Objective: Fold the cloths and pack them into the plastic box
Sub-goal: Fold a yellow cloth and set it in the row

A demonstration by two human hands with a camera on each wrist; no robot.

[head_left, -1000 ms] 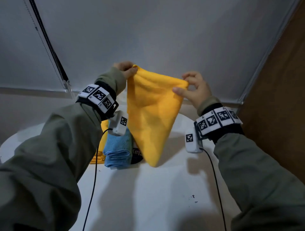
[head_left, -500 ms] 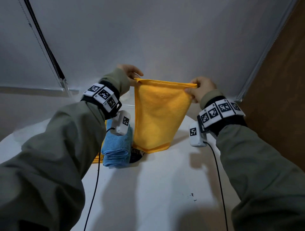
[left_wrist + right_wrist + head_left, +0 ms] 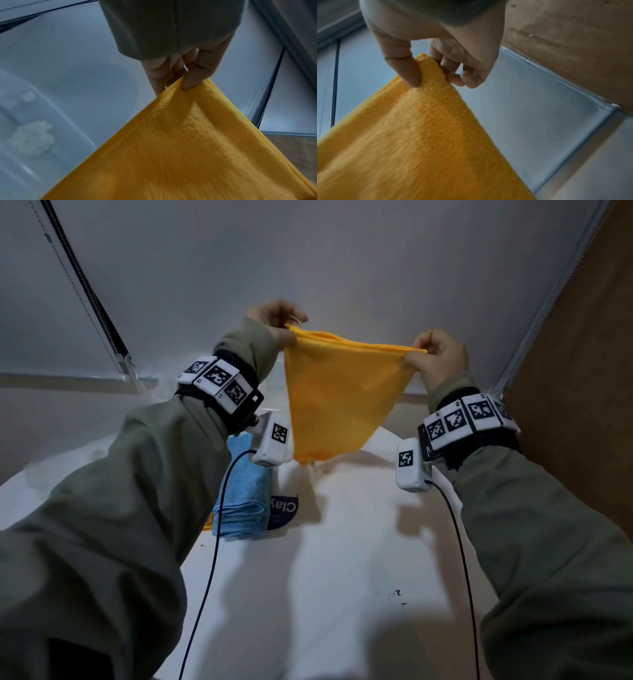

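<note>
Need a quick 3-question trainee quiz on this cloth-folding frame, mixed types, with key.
1. True or false: the yellow cloth lies flat on the white table.
2. Which grips a top corner of it: (a) left hand only, (b) right hand only, (c) both?
3. What colour is the folded cloth on the table?

Key: 1 false, it hangs in the air; 2 c; 3 blue.

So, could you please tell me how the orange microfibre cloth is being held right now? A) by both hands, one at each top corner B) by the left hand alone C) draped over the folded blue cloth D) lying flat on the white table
A: the left hand and the right hand each pinch a top corner of the orange microfibre cloth, which hangs between them above the table.
</note>
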